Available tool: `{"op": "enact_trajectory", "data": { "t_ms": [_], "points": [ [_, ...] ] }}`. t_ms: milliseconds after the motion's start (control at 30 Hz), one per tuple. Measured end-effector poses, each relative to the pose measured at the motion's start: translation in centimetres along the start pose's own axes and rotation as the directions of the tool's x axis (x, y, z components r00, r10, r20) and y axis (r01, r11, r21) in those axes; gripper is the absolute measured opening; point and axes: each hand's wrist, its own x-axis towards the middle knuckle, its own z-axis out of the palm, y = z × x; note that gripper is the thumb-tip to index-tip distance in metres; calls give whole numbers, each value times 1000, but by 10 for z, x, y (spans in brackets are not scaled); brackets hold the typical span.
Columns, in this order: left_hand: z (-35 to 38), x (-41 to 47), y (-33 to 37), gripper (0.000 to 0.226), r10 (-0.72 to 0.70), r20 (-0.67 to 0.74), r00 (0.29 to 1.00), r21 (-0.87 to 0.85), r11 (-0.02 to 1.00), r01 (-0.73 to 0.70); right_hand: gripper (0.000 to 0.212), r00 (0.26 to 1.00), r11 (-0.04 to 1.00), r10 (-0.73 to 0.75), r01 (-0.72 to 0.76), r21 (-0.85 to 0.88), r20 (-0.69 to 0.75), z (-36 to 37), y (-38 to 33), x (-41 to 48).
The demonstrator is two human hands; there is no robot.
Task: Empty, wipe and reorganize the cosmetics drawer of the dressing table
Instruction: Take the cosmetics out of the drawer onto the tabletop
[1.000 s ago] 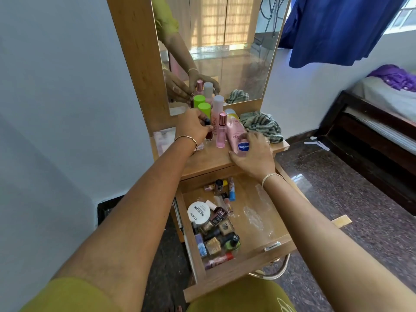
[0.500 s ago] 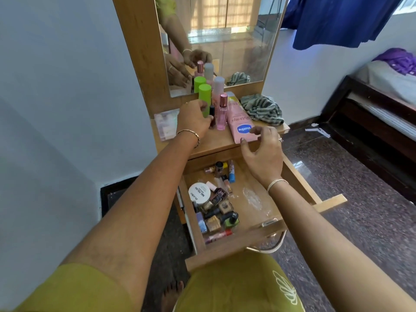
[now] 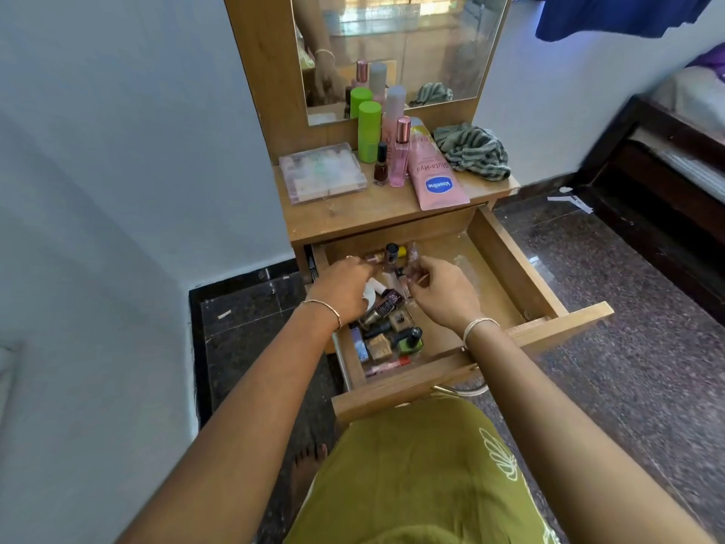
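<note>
Drawer (image 3: 518, 268) sits pulled out under the counter (image 3: 353, 214). Right hand (image 3: 443, 294) pinches a small pink bottle (image 3: 412, 265), blurred; left hand (image 3: 345, 288) curls over the heap (image 3: 392, 327) by the white jar (image 3: 370, 296), can't tell if it's got anything. Best lift a few at a time, stand them upright by the Vaseline tube (image 3: 435, 178). Inside: polishes & small bottles along the left side, right side bare w/ pale smears.
</note>
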Motion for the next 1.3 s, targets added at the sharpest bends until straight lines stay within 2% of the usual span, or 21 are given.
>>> {"op": "enact_trajectory", "data": {
  "t_ms": [133, 233, 400, 567, 800, 967, 1100, 1200, 1300],
  "points": [
    [6, 5, 5, 41, 12, 128, 992, 253, 967, -44, 25, 988, 992, -74, 87, -95, 137, 7, -1, 0],
    [6, 9, 9, 38, -16, 131, 991, 265, 964, -19, 29, 966, 963, -122, 170, -209, 226, 12, -1, -1],
    [10, 11, 10, 40, -41, 126, 991, 339, 941, -4, 36, 956, 950, -139, 202, -236, 260, 13, 1, -1],
    [13, 10, 7, 45, -3, 85, 996, 322, 946, -24, 42, 949, 956, -133, 198, -214, 285, 14, 1, 0],
    [8, 6, 3, 62, 41, 40, 998, 203, 978, -48, 36, 947, 962, -112, 180, -206, 301, 14, 2, 1],
    [-9, -3, -2, 77, 87, -61, 994, 45, 995, -85, 33, 949, 987, -101, 133, -89, 297, 12, 3, 1],
    [-28, -6, -9, 84, 73, -130, 989, -35, 996, -78, 26, 961, 991, -106, 80, 111, 253, 9, 2, 1],
    [-44, -5, -13, 85, 42, -172, 984, -107, 992, -61, 21, 978, 960, -85, 29, 279, 190, 7, 0, 1],
    [-55, -2, -14, 77, 12, -228, 974, -214, 975, -62, 19, 994, 877, -6, -49, 477, 112, 5, -2, 2]
  ]
}}
